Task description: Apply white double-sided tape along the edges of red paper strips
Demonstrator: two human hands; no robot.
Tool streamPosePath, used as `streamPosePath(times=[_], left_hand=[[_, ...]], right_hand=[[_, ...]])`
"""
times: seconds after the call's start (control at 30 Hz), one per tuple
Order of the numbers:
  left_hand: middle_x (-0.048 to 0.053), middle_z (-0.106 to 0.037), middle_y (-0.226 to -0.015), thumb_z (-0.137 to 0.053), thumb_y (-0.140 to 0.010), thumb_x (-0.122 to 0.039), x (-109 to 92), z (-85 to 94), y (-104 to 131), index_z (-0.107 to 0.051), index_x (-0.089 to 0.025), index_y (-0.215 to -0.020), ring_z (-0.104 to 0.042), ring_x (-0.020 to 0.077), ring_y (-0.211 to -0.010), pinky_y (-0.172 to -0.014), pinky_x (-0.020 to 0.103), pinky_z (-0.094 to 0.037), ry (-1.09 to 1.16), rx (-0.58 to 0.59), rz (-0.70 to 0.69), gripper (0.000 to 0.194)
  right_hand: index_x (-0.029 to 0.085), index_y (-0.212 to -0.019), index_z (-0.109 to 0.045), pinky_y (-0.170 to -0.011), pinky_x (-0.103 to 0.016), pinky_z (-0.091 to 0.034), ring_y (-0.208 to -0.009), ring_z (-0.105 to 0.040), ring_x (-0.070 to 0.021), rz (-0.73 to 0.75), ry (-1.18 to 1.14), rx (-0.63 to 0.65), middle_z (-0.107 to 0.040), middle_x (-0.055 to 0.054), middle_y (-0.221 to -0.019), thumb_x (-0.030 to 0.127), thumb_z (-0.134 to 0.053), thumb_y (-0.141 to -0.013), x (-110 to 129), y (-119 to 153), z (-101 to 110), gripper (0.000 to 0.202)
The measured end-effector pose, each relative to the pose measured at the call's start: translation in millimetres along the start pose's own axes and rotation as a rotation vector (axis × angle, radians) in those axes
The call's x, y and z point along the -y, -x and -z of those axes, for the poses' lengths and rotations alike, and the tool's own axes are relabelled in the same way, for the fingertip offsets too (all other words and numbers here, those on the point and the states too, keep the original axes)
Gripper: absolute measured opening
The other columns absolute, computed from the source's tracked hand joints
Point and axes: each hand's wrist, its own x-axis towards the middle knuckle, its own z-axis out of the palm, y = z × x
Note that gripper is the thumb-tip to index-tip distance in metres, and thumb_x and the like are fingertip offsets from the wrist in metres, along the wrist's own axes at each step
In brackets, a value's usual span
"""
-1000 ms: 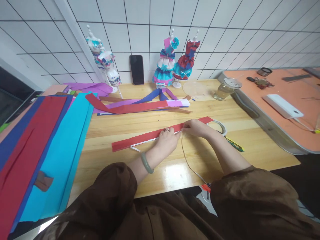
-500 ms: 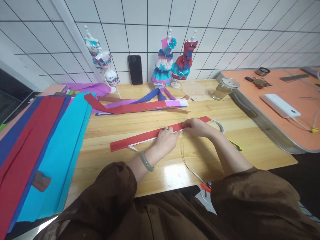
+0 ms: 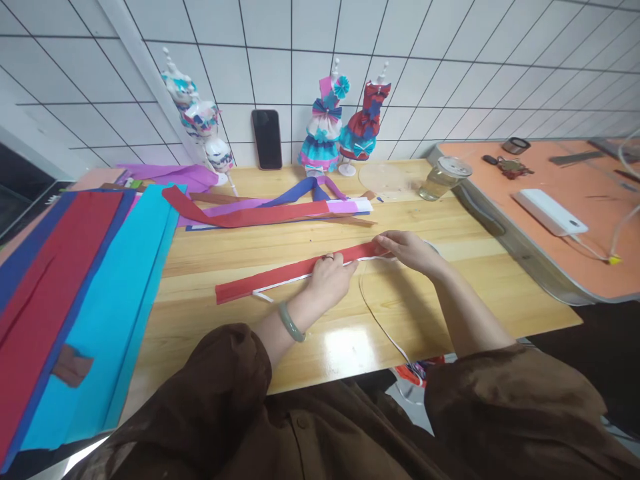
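Observation:
A long red strip (image 3: 270, 277) lies slanting across the wooden table, with a narrow white tape (image 3: 285, 285) along its near edge; the tape's left end sticks out loose. My left hand (image 3: 331, 275), fingers bent together, presses on the strip and tape near the middle. Farther right, my right hand (image 3: 405, 250) pinches the strip's right part, and its fingers cover the end there. Part of a pale ring-shaped roll shows behind that hand. A thin cord (image 3: 377, 320) hangs in a curve from the strip to the table's front edge.
Red, blue and turquoise sheets (image 3: 125, 293) cover the left side. Behind lie more strips (image 3: 280, 213), a phone (image 3: 267, 140) against the tiles, small dressed figures (image 3: 320, 133) and a lidded cup (image 3: 443, 179). An orange surface (image 3: 600, 260) on the right holds a white device (image 3: 550, 212).
My right hand has moved slightly right along the red strip and now covers its right end. My left hand stays on the middle of the strip. The view has shifted a little.

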Motion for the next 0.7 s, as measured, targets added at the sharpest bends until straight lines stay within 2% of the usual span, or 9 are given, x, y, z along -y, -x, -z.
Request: streamPosePath(times=[0.23, 0.33, 0.47, 0.6, 0.7], left_hand=[[0.009, -0.049, -0.088, -0.037, -0.084, -0.014, 0, -3.0, 1, -0.043, -0.027, -0.124, -0.049, 0.0208, -0.084, -0.067, 0.031, -0.037, -0.003, -0.03, -0.008, 0.043], [0.009, -0.048, -0.088, -0.037, -0.083, -0.013, 0, -4.4, 1, -0.043, -0.027, -0.123, -0.049, 0.0209, -0.083, -0.067, 0.031, -0.037, -0.011, -0.041, -0.014, 0.043], [0.009, -0.048, -0.089, -0.037, -0.083, -0.012, 0, -5.0, 0, -0.042, -0.027, -0.124, -0.048, 0.0209, -0.084, -0.067, 0.031, -0.037, -0.014, -0.032, -0.012, 0.044], [0.009, -0.047, -0.09, -0.038, -0.082, -0.012, 0, -4.0, 0, -0.041, -0.027, -0.126, -0.048, 0.0212, -0.085, -0.067, 0.031, -0.037, -0.008, -0.008, -0.011, 0.046], [0.009, -0.047, -0.09, -0.037, -0.082, -0.012, 0, -3.0, 0, -0.04, -0.027, -0.126, -0.048, 0.0214, -0.085, -0.067, 0.031, -0.037, -0.007, -0.006, -0.01, 0.046]], right_hand=[[0.017, -0.087, -0.062, -0.068, -0.027, -0.049, -0.076, -0.062, -0.0165, -0.004, -0.199, -0.003, -0.066, -0.005, -0.086, 0.045, -0.06, -0.071, -16, 1, 6, 0.031], [0.016, -0.089, -0.063, -0.063, -0.026, -0.049, -0.074, -0.062, -0.0169, -0.012, -0.179, -0.096, -0.067, -0.006, -0.086, 0.044, -0.062, -0.07, -21, 6, 7, 0.034], [0.017, -0.093, -0.064, -0.063, -0.027, -0.048, -0.073, -0.062, -0.0173, 0.04, 0.034, -0.194, -0.068, -0.006, -0.088, 0.036, -0.06, -0.072, -27, 12, 7, 0.028], [0.02, -0.092, -0.066, -0.066, -0.029, -0.047, -0.074, -0.061, -0.0184, 0.173, 0.334, -0.221, -0.068, -0.005, -0.086, 0.025, -0.057, -0.073, -26, 16, 1, 0.022], [0.021, -0.093, -0.067, -0.069, -0.03, -0.046, -0.08, -0.059, -0.02, 0.287, 0.499, -0.189, -0.067, -0.005, -0.089, 0.017, -0.053, -0.074, -19, 17, -5, 0.024]])
